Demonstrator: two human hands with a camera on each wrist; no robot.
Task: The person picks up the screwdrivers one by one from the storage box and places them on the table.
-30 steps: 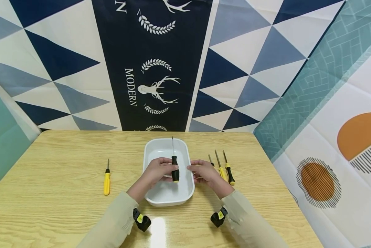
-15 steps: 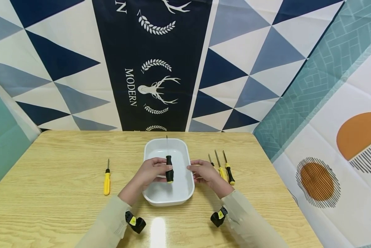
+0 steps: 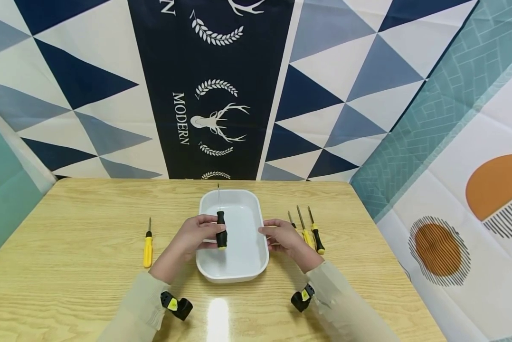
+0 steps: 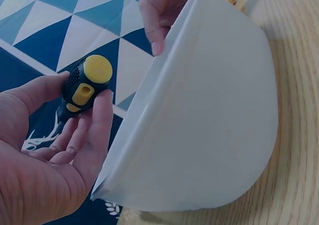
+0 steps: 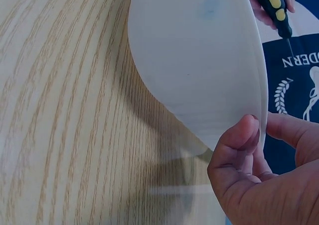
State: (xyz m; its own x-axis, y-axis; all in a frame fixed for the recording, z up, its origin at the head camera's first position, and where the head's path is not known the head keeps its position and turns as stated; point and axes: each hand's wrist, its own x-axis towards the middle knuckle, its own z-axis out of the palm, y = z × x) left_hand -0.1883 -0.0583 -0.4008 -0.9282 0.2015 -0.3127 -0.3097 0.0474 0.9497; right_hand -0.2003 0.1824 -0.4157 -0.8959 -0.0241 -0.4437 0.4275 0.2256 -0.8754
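Note:
My left hand (image 3: 198,232) pinches a screwdriver (image 3: 221,232) by its black handle over the left side of a white rectangular tub (image 3: 243,270), shank pointing to the far wall. In the left wrist view the yellow butt end of the screwdriver (image 4: 97,69) faces the camera, held between thumb and fingers. My right hand (image 3: 283,236) grips the tub's right rim. Seen from the right wrist, the thumb and fingers of the right hand (image 5: 249,160) close round the rim of the tub (image 5: 194,60). No object shows inside the tub.
A yellow-handled screwdriver (image 3: 147,249) lies on the wooden table (image 3: 89,294) to the left. Right of the tub lie several more, including a yellow-and-black one (image 3: 317,237), partly behind the right hand. A patterned cloth wall (image 3: 217,95) stands at the table's back edge.
My left hand has moved left with the screwdriver, from over the middle of the tub to its left side. The right hand stays on the right rim.

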